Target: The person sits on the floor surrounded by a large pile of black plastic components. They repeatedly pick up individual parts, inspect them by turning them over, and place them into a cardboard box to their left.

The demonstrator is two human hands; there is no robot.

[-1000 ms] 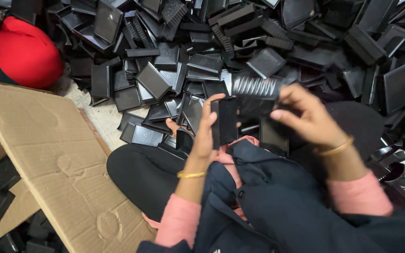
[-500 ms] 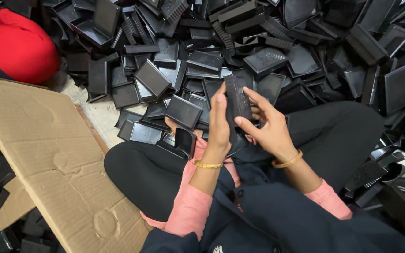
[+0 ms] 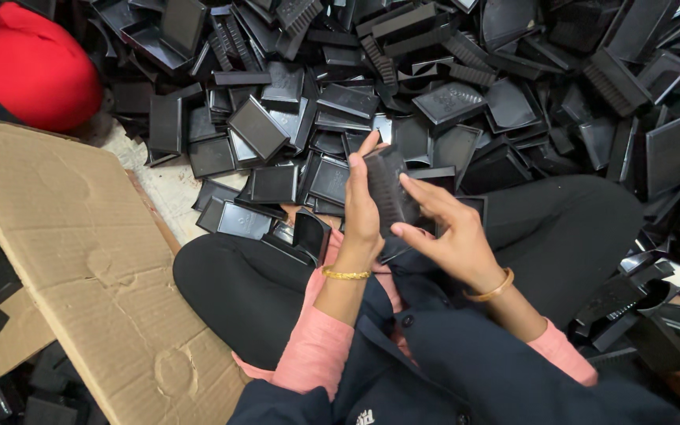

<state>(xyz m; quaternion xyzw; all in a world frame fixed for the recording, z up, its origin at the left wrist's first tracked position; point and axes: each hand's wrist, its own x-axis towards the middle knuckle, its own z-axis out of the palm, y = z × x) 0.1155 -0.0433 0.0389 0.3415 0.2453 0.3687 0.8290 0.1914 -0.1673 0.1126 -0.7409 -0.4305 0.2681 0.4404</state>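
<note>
We hold a black ribbed plastic piece (image 3: 387,189) upright between our two hands, above our lap and just near of the big heap. Our left hand (image 3: 361,208) wraps its left edge, fingers curled along the side and the thumb at the top. Our right hand (image 3: 444,232) is spread, its fingertips (image 3: 407,181) resting flat on the piece's right side rather than closing round it. Each wrist wears a gold bangle (image 3: 345,274), and pink cuffs show beneath a dark blue jacket (image 3: 450,362).

Beyond the hands, a pile of black plastic trays and brush-like parts (image 3: 450,86) fills the far and right of the scene. A flat sheet of corrugated cardboard (image 3: 80,260) lies to the left, and a red rounded object (image 3: 29,67) sits at the far left corner. Our black-clad legs (image 3: 253,291) are crossed under the hands.
</note>
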